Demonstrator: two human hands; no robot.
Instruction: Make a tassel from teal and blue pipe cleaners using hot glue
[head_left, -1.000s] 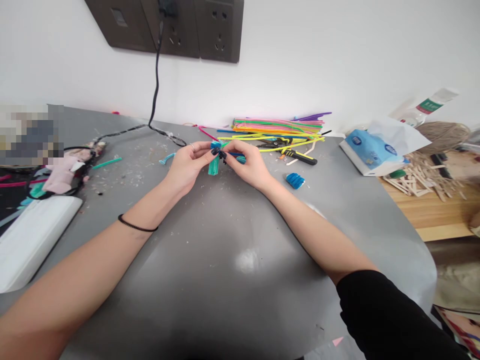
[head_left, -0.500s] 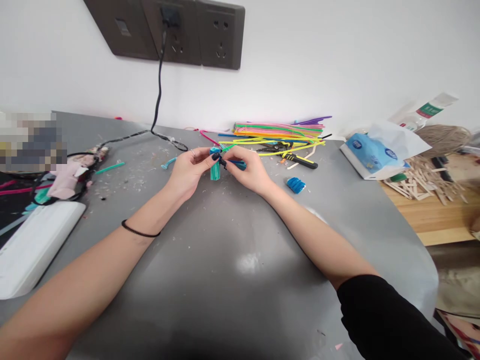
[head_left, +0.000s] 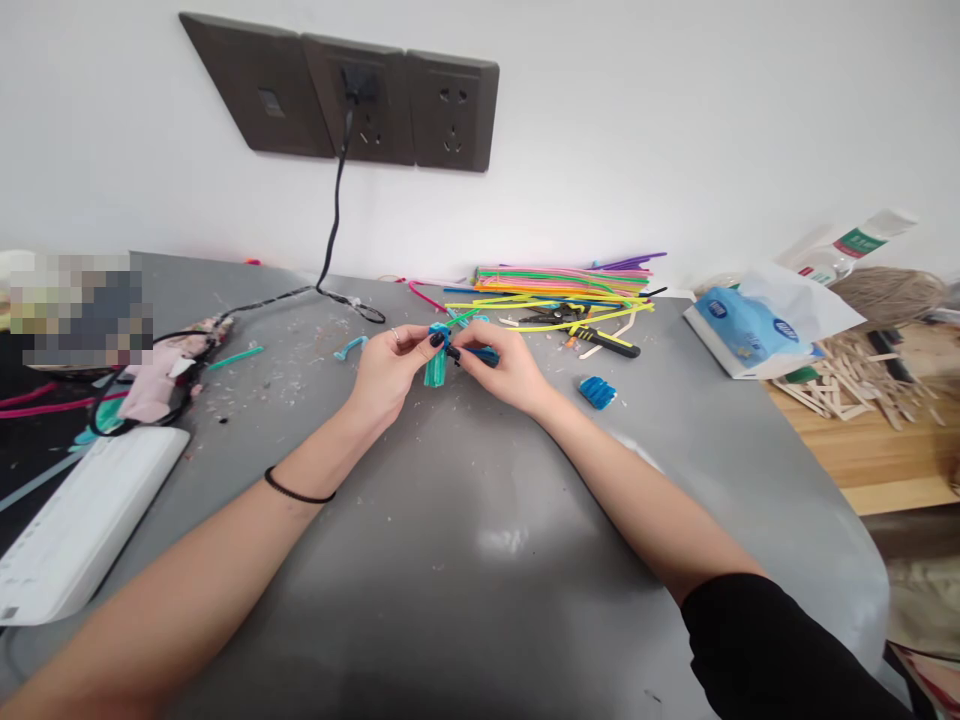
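Note:
Both hands meet above the grey table around a small blue and green pipe-cleaner figure [head_left: 435,371]. My left hand [head_left: 390,372] pinches its blue upper part between thumb and fingers, and the green part hangs below. From the other side my right hand [head_left: 504,364] closes thumb and fingers on the same piece; blue strands show by its palm, and its exact grip is partly hidden. A green pipe-cleaner end sticks up between the hands. To the right lies a separate blue pipe-cleaner piece [head_left: 598,392], and a light-blue bent piece [head_left: 350,347] lies left of my left hand.
Behind my hands are a bundle of coloured pipe cleaners [head_left: 555,279] and pliers [head_left: 609,342] with black and yellow handles. A tissue pack [head_left: 754,325] sits at the right near wooden sticks [head_left: 847,385]. A white power strip [head_left: 97,520] lies at left; its cord crosses the back.
The view has tilted up slightly, so everything sits lower and a little to the right. Both hands keep hold of the pipe-cleaner figure, with only slight finger movement.

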